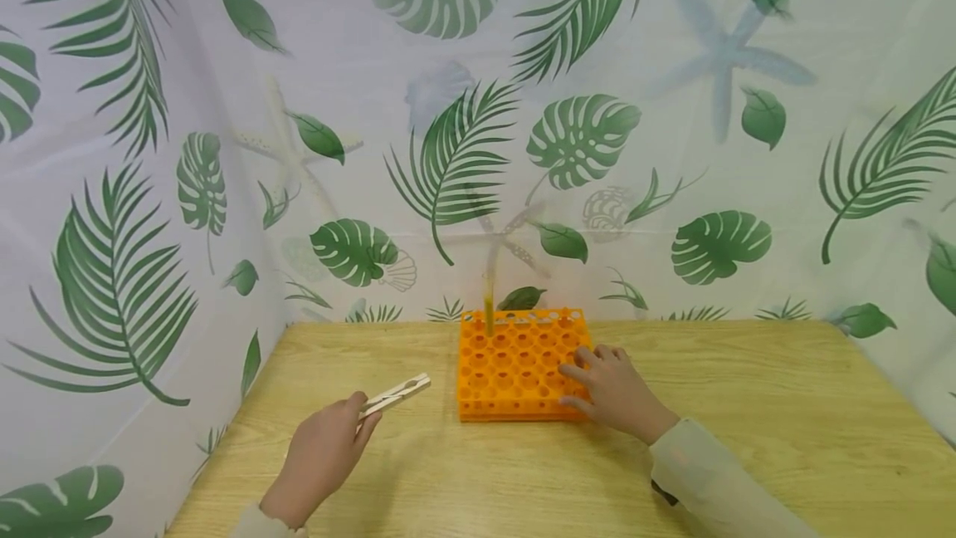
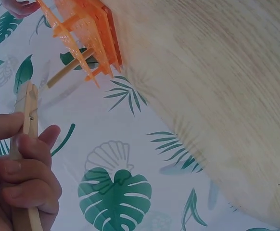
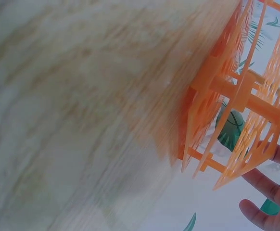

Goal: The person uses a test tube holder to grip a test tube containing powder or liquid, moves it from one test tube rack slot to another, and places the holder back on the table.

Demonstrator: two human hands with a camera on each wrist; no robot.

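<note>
In the head view an orange test tube rack point(image 1: 515, 409), full of round holes, stands on the table near the wall. One test tube point(image 1: 489, 314), yellow in its lower part, is upright at its back left; the left wrist view shows the same tube point(image 2: 63, 75) poking out of the rack point(image 2: 104, 33). To the rack's left, my left hand point(image 1: 323, 447) grips a wooden test tube clamp point(image 1: 407, 388), whose tip points toward the rack. Fingers spread, my right hand point(image 1: 620, 393) rests on the rack's right edge. In the right wrist view, fingers point(image 3: 262, 185) lie along its side.
A pale wood-grain table point(image 1: 747, 405) carries the rack. White sheeting point(image 1: 657, 289) printed with green leaves rises directly behind the table and along its left side. Free table surface shows in front of the rack and on both sides.
</note>
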